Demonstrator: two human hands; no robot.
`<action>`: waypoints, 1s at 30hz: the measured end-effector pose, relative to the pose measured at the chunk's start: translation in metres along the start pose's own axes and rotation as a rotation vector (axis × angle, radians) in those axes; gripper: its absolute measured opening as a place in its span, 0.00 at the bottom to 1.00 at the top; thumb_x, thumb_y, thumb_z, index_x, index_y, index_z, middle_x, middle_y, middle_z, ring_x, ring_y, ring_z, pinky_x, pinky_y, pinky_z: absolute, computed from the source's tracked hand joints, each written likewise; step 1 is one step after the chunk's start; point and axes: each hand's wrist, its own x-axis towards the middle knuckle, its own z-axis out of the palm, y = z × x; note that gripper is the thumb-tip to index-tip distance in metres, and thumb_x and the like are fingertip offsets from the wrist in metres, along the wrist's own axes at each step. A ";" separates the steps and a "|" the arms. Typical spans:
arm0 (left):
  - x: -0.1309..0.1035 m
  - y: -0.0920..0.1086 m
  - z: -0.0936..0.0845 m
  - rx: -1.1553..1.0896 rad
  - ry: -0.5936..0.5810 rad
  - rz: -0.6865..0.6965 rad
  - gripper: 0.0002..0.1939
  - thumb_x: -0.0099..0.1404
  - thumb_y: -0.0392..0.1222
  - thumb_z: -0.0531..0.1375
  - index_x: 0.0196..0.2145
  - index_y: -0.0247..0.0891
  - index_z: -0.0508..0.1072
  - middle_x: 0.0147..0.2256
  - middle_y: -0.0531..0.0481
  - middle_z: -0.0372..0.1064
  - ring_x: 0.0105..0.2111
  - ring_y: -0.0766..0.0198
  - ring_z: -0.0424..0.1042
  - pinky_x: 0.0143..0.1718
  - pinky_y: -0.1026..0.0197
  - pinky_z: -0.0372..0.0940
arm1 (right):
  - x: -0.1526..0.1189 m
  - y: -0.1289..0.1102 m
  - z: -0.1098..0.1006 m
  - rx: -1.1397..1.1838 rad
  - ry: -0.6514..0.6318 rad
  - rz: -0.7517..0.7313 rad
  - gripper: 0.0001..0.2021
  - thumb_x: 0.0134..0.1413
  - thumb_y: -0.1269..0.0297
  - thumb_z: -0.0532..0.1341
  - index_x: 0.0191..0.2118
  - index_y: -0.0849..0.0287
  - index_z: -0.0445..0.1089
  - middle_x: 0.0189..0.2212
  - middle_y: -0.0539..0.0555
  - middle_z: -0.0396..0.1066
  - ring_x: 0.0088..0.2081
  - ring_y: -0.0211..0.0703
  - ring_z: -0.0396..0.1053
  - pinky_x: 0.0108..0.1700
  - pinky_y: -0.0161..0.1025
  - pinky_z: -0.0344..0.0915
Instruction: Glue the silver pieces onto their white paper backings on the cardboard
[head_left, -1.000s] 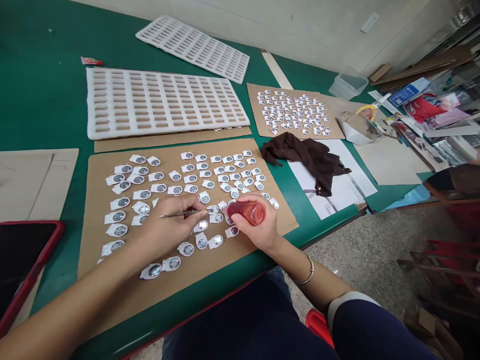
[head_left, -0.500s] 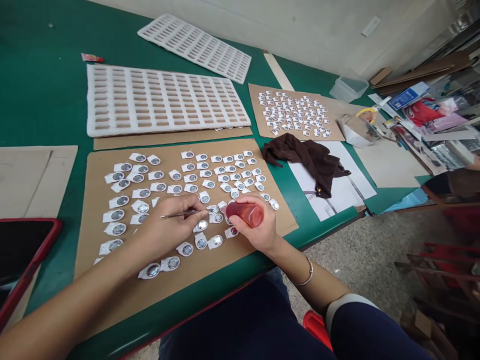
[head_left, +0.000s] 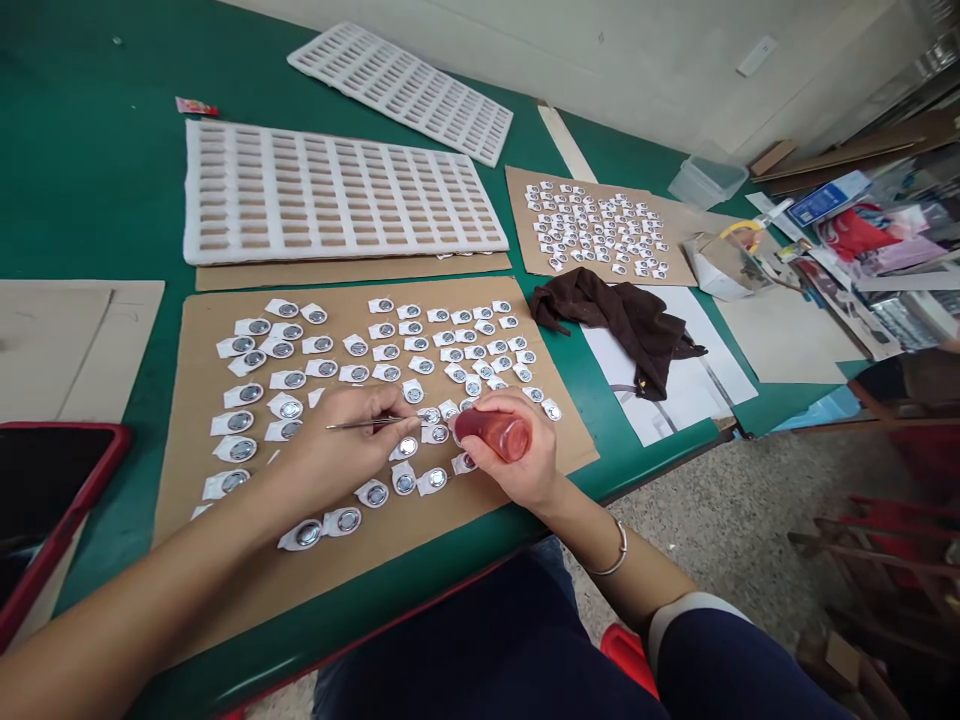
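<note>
Thin metal tweezers [head_left: 349,426] are pinched in my left hand [head_left: 349,440], their tip beside a small round silver piece on a white tab [head_left: 430,416]. My right hand [head_left: 529,465] wraps around a red translucent squeeze bottle [head_left: 501,436], tilted so its narrow end faces the tweezer tip. Where that end meets the pieces is hidden by my fingers. Several rows of similar silver pieces on white tabs lie on a brown cardboard sheet [head_left: 202,400] beneath both hands.
Behind are two white slotted trays [head_left: 337,255], and another cardboard sheet [head_left: 525,250] full of small pieces. A dark brown cloth [head_left: 630,325] rests on white paper [head_left: 720,385] at the right. At the left edge is a red-framed tablet [head_left: 124,440]. Clutter crowds the far right.
The view has shifted slightly, so most things on the table appear a little further right. Both hands keep their grips and stay at nearly the same place over the pieces.
</note>
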 end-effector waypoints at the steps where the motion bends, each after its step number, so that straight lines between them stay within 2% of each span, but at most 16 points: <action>1: 0.000 0.000 0.000 -0.002 0.003 0.004 0.11 0.62 0.49 0.58 0.27 0.41 0.72 0.25 0.52 0.70 0.26 0.63 0.66 0.26 0.62 0.58 | 0.000 0.000 0.000 -0.001 -0.001 0.002 0.14 0.48 0.63 0.68 0.41 0.57 0.68 0.35 0.55 0.72 0.39 0.46 0.71 0.43 0.48 0.71; 6: 0.000 0.000 0.000 -0.003 0.012 0.005 0.11 0.61 0.49 0.58 0.27 0.40 0.73 0.25 0.51 0.70 0.27 0.63 0.67 0.26 0.62 0.59 | 0.000 0.000 0.000 -0.012 -0.006 0.004 0.13 0.49 0.61 0.68 0.40 0.56 0.68 0.35 0.54 0.72 0.38 0.45 0.71 0.43 0.48 0.71; 16: 0.000 -0.001 0.000 0.001 0.018 0.016 0.11 0.61 0.48 0.57 0.27 0.40 0.73 0.24 0.52 0.69 0.25 0.63 0.65 0.26 0.61 0.57 | 0.000 0.001 0.000 0.008 -0.006 0.021 0.13 0.48 0.63 0.68 0.40 0.56 0.69 0.35 0.55 0.72 0.39 0.45 0.71 0.43 0.47 0.70; 30: 0.001 -0.002 0.002 0.024 0.027 0.016 0.11 0.61 0.49 0.58 0.28 0.41 0.73 0.25 0.52 0.71 0.27 0.62 0.68 0.27 0.61 0.59 | 0.000 0.002 0.000 0.013 -0.008 0.020 0.13 0.49 0.63 0.68 0.41 0.56 0.68 0.35 0.54 0.72 0.39 0.45 0.71 0.43 0.47 0.70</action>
